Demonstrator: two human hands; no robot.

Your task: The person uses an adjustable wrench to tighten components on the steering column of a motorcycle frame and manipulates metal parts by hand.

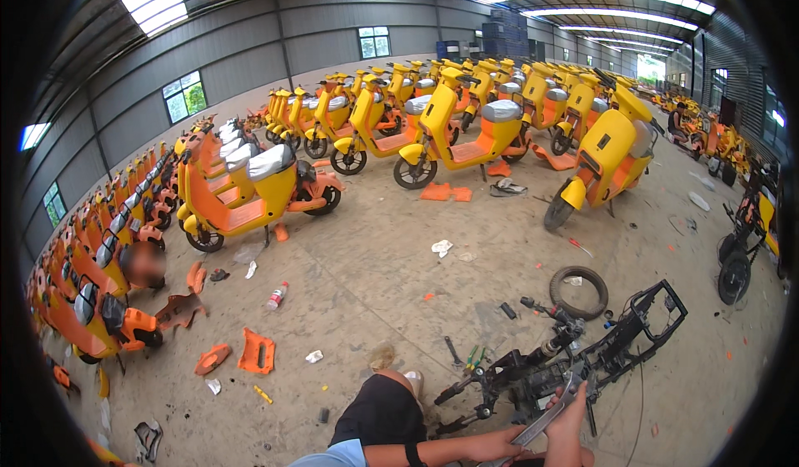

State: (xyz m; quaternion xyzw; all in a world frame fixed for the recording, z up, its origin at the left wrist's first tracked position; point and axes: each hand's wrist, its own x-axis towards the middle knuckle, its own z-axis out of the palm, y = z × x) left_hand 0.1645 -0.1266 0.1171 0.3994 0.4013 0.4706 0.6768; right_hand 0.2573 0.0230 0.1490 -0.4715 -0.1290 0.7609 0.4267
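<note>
A large silver wrench point(545, 419) slants across the lower right. My left hand point(493, 444), coming in from the lower left past a black wristband, closes at its lower end. My right hand point(568, 417) is wrapped round its upper part, near the head. Just beyond the hands a stripped black scooter frame point(637, 334) lies on the floor, its cables and fork parts exposed. The wrench head overlaps the middle of the frame; whether it touches a part I cannot tell. Green-handled tools point(474, 357) and a dark slim tool point(452, 350) lie beside the frame.
A loose tyre point(578, 292) lies behind the frame, a red-handled screwdriver point(580, 246) farther off. Orange panels point(256, 351) and a bottle point(278, 295) are scattered leftward. Rows of yellow scooters point(466, 126) fill the hall. Another person point(678, 124) sits far right.
</note>
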